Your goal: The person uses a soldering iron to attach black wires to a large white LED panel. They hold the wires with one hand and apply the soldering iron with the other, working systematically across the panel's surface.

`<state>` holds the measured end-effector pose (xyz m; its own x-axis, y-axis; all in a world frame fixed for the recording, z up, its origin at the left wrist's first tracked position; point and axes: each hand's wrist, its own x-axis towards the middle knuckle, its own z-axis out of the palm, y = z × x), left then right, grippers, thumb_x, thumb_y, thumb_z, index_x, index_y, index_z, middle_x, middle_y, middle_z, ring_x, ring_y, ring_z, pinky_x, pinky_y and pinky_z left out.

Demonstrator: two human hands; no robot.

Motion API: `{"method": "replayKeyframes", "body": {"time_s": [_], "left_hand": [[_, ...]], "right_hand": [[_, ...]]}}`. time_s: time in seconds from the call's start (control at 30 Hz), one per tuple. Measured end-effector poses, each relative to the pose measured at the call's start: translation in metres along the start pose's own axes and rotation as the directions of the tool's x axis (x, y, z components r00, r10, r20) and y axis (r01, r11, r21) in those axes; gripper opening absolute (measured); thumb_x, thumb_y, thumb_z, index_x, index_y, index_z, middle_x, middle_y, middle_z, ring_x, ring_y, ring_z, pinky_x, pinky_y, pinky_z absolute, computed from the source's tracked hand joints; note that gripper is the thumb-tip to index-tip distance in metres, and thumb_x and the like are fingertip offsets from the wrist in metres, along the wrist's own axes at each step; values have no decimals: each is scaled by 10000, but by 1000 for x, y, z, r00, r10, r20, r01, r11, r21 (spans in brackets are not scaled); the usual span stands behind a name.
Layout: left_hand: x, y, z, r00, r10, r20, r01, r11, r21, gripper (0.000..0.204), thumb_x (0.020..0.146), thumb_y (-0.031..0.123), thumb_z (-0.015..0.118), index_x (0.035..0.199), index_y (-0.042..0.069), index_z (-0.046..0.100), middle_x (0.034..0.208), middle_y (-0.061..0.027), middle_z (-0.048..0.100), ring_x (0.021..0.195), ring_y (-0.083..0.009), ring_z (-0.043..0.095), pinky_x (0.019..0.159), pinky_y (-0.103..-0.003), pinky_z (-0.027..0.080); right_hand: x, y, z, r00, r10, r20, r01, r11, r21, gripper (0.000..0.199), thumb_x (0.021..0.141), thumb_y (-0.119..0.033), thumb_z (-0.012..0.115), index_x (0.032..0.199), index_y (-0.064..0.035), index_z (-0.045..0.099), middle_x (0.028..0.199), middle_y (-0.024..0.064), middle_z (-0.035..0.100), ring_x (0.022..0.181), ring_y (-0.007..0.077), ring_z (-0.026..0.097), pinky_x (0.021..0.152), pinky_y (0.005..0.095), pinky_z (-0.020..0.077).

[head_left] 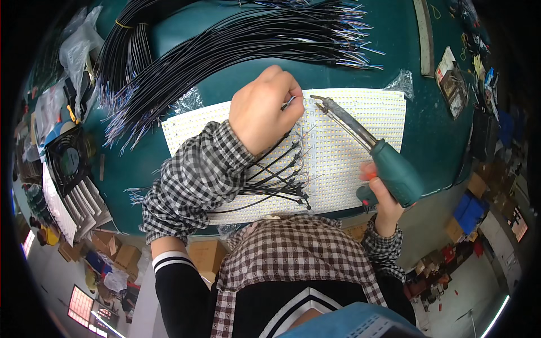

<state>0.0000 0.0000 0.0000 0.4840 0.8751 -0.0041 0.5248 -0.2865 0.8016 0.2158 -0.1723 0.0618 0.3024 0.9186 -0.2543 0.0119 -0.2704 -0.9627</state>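
My left hand [265, 110] is closed in a pinch over the white LED panel [360, 124]. A bit of thin dark cable [289, 103] shows between its thumb and forefinger; the rest is hidden by the hand. My right hand [387, 205] grips the green handle of a soldering gun [397, 172]. The gun's tip points up and left, close to my left fingertips, above the panel's middle strip. Several short black cables [273, 186] lie across the panel below my left hand, their thin wire ends reaching along the middle strip.
Large bundles of black cables [225, 42] with stripped coloured ends lie along the table's far side. A worn box [451, 84] and a long grey bar [424, 36] are at the far right. At left are a black fan [69, 160] and clear plastic bags [81, 48].
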Motion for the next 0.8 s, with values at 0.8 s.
{"method": "replayKeyframes", "body": {"time_s": [0.8], "left_hand": [[2,-1,1,1000,14,-8,-14,1000,-14,79,785,71,699,820,49,632,762,-51,554,580,-163,537,550,-298,452]], "right_hand": [[1,9,1,997,60,-47,-68,982,-175,425,752,13,830,1132,64,647,917,109,734,818,156,704,754,296,571]]}}
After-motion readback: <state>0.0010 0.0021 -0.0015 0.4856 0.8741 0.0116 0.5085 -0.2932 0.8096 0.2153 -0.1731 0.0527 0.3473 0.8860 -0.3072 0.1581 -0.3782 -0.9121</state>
